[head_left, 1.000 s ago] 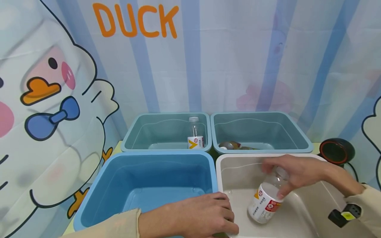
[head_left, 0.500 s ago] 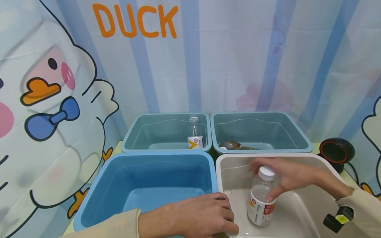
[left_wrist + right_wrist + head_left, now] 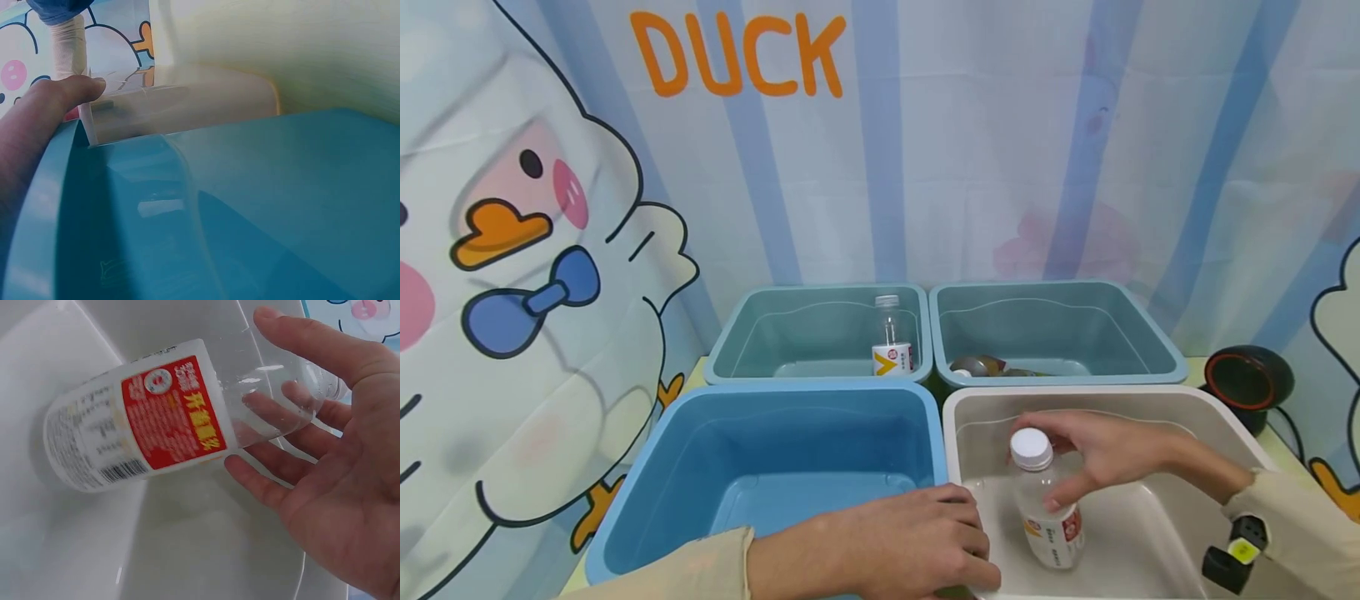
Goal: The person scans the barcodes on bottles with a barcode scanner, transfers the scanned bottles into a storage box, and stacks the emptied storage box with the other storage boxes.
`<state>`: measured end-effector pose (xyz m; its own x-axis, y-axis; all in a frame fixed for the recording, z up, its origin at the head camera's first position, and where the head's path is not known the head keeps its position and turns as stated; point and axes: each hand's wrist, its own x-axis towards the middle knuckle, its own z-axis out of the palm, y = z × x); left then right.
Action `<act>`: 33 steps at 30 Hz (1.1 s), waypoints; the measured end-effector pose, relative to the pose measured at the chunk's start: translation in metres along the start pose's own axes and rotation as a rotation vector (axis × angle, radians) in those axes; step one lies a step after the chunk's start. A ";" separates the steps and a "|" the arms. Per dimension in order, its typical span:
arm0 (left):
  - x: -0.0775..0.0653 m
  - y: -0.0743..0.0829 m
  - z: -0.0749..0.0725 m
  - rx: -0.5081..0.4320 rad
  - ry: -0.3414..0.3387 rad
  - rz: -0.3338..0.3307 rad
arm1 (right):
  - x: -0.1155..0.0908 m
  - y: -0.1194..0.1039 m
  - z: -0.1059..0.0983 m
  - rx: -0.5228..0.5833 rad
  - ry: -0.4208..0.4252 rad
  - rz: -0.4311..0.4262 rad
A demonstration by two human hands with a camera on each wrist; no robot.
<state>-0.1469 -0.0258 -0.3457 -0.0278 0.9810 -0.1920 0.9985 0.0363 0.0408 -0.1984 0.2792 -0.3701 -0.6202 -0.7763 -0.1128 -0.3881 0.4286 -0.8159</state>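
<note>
The clear plastic bottle (image 3: pixel 1033 500) was inside the beige tub (image 3: pixel 1075 391) at front right, nearer its left wall, tilted with its top to the left; whether its base touched the floor, I could not tell.

Largest was the blue-striped curtain (image 3: pixel 940 167), lettered DUCK, behind everything. The blue tub (image 3: pixel 820 433) stood just beside the beige one, their rims near each other. Within the beige tub, open floor stretched from the bottle toward the right wall. Two smaller teal tubs stood behind, the left rear tub (image 3: pixel 805 325) and the right rear tub (image 3: pixel 1037 321), side by side.

The right hand (image 3: pixel 1097 450) grasped the bottle around its transparent upper part, fingers spread and curved, thumb at the near side. The left hand (image 3: pixel 925 533) lay relaxed across the adjoining front rims. A black round device (image 3: pixel 1250 379) sat beyond the right corner. A second bottle (image 3: pixel 892 337) stood in the left rear tub. Brown items (image 3: pixel 981 367) showed partly over the right rear tub's front rim. Smallest was the white cap (image 3: pixel 1032 448).
</note>
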 end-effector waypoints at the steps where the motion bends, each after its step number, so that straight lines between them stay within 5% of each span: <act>1: 0.000 0.000 0.000 0.003 0.001 -0.001 | 0.001 0.000 0.000 -0.001 -0.004 -0.001; 8: 0.000 0.000 -0.001 0.012 -0.003 -0.006 | -0.002 -0.001 -0.001 0.041 0.004 -0.015; 14: 0.000 -0.001 0.000 -0.014 -0.008 -0.017 | -0.010 -0.008 -0.011 0.162 0.046 -0.151; 20: 0.000 -0.002 0.000 -0.039 -0.010 -0.020 | -0.020 -0.021 -0.023 0.299 0.043 -0.175; 33: 0.000 -0.002 0.000 -0.050 -0.011 -0.016 | -0.030 -0.033 -0.038 0.332 0.154 -0.226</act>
<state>-0.1494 -0.0258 -0.3460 -0.0432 0.9781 -0.2034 0.9943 0.0620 0.0867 -0.1926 0.3060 -0.3182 -0.6494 -0.7445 0.1550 -0.3009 0.0644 -0.9515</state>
